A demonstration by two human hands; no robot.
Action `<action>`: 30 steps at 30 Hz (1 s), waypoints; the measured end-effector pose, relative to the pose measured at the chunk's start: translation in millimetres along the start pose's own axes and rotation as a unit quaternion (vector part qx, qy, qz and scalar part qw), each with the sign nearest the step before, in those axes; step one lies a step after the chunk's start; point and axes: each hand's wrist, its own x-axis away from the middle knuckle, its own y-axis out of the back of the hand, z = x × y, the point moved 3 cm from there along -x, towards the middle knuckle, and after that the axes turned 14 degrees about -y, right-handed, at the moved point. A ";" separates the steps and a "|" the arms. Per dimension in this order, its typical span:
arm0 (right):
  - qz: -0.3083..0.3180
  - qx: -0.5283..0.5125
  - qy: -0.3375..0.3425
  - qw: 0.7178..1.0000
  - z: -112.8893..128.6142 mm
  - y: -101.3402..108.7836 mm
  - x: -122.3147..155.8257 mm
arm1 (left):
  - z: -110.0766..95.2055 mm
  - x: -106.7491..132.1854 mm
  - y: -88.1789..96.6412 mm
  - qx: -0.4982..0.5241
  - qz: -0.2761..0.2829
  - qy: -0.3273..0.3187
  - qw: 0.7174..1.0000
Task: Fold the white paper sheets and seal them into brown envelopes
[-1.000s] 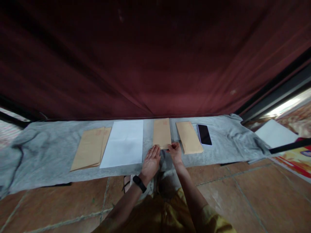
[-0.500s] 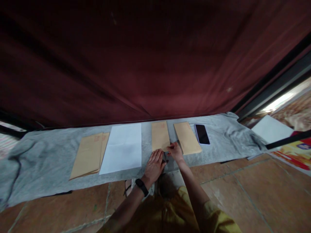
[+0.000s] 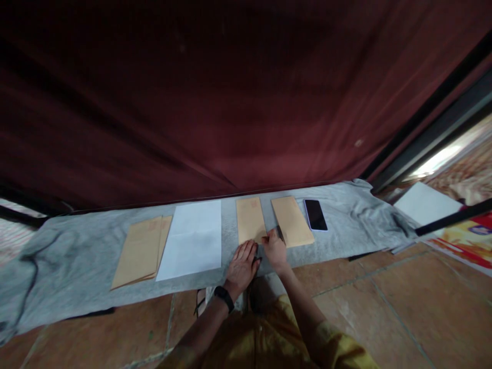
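Observation:
A brown envelope (image 3: 250,219) lies lengthwise on a grey cloth (image 3: 77,251) spread over the floor. My left hand (image 3: 241,265), palm down with fingers stretched out, rests at the envelope's near end. My right hand (image 3: 274,247) is closed in a pinch at the envelope's near right corner. A second brown envelope (image 3: 292,220) lies just right of it, and a dark phone (image 3: 315,214) lies beyond that. To the left are a white sheet of paper (image 3: 192,239) and a stack of brown envelopes (image 3: 143,250).
A dark red curtain (image 3: 230,92) hangs behind the cloth. The floor in front is brown tile (image 3: 384,312). At the right lie a white sheet (image 3: 425,204), a dark bar (image 3: 453,218) and a colourful printed board (image 3: 467,238).
My left hand has turned from palm-up to flat, palm down, at the envelope's near end. My right hand stays pinched at its corner. The view has shifted slightly.

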 end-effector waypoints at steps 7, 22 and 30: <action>-0.123 0.089 0.265 0.952 -12.6 -8.6 28.5 | -1.8 -1.8 0.4 -0.015 0.005 0.006 1.000; -0.059 0.024 0.378 0.923 -18.6 -13.9 30.6 | -0.7 0.0 -4.8 -0.030 -0.015 -0.003 0.999; -0.058 0.011 0.359 0.932 -20.0 -14.5 25.8 | -1.4 -0.5 -5.0 -0.051 -0.022 -0.018 0.998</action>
